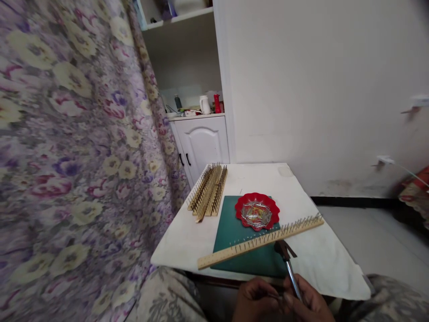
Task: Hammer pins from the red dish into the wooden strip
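Note:
At the table's near edge, my right hand [307, 298] is wrapped round the silver handle of a claw hammer [291, 268]. The hammer's dark head points away from me, just in front of a wooden strip [219, 256]. Several upright nails stand along the strip, while its left end has only small holes. Beside the right hand, my left hand [256, 297] is closed with its fingertips pinched together near the right thumb. What those fingers hold is too small to make out. A red scalloped dish [238, 210] of loose nails sits beyond the strip on a green mat [226, 232].
Several nail-studded wooden strips [209, 190] lie together at the table's far left. A white cloth covers the table [335, 264]. A floral curtain [83, 179] hangs close on the left, and a white cabinet [203, 138] stands behind. My knees flank the near edge.

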`<state>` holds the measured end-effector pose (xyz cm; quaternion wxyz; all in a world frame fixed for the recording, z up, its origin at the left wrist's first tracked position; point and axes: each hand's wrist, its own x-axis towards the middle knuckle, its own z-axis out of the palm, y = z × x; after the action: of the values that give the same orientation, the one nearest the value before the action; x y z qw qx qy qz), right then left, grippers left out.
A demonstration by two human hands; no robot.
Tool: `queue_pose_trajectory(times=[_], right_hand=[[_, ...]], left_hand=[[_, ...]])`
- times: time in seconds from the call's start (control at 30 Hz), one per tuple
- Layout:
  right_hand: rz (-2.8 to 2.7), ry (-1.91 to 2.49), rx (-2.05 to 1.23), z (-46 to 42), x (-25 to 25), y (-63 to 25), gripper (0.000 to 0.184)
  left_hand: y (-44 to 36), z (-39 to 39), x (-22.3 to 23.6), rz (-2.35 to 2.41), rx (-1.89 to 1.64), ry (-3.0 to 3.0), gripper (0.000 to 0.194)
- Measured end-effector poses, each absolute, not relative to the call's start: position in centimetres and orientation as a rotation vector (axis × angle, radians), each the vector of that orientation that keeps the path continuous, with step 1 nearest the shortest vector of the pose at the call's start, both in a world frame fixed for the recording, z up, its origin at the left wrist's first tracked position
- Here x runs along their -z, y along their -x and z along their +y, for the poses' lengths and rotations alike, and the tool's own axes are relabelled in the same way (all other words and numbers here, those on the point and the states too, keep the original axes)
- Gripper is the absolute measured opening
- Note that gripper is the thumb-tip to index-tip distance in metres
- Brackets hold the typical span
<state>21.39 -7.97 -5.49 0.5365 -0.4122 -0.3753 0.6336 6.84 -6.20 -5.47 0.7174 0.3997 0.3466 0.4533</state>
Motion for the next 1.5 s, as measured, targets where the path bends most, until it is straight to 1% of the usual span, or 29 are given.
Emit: queue_pose_trajectory(times=[0.07, 0.17, 0.23, 0.33, 0.4, 0.5, 0.7, 1.17, 1.3, 1.43, 1.5], right_hand=[[-0.908, 0.978, -1.517, -8.0, 5.6, -21.1, 0.039], [-0.957, 1.019, -1.526, -8.0, 5.9, -20.8, 0.04], [-1.001, 1.074, -1.537, -8.1, 5.8, -20.8, 0.041], [-1.047, 1.124, -1.548, -8.3, 5.2, -20.9, 0.043], [-1.07, 1.135, -1.546, -8.4, 4.9, -21.0, 0.043], [-1.088, 1.146, -1.558, -8.5, 4.6, -21.0, 0.044], [-1.099, 1.163, -1.556, -8.6, 4.8, -20.7, 0.044], [-1.11, 1.116, -1.6, -8.5, 4.6, -20.3, 0.042], [-1.205, 1.097, -1.608, -8.2, 3.0, -20.4, 0.043], [-1.294, 1.002, -1.748, -7.3, 0.4, -19.5, 0.035], [-1.301, 0.981, -1.789, -6.6, -0.6, -18.5, 0.034]], left_hand=[[-7.0, -6.5, 6.2, 0.776, -1.045, -0.85, 0.036], [-6.1, -6.5, 5.7, 0.848, -1.109, -0.912, 0.034], [-4.6, -6.1, 4.4, 0.996, -1.187, -1.053, 0.028], [-1.5, -4.9, 2.2, 1.346, -1.303, -1.363, 0.02], [0.2, -4.0, 1.3, 1.492, -1.333, -1.55, 0.021], [1.6, -2.8, 1.0, 1.602, -1.292, -1.708, 0.023], [1.3, -1.8, 2.3, 1.639, -1.224, -1.784, 0.022], [1.3, -1.4, 2.2, 1.649, -1.22, -1.815, 0.019], [1.3, -1.3, 2.1, 1.662, -1.191, -1.837, 0.019], [1.3, -1.3, 2.2, 1.672, -1.18, -1.843, 0.019], [1.3, -1.3, 2.3, 1.677, -1.167, -1.852, 0.019]])
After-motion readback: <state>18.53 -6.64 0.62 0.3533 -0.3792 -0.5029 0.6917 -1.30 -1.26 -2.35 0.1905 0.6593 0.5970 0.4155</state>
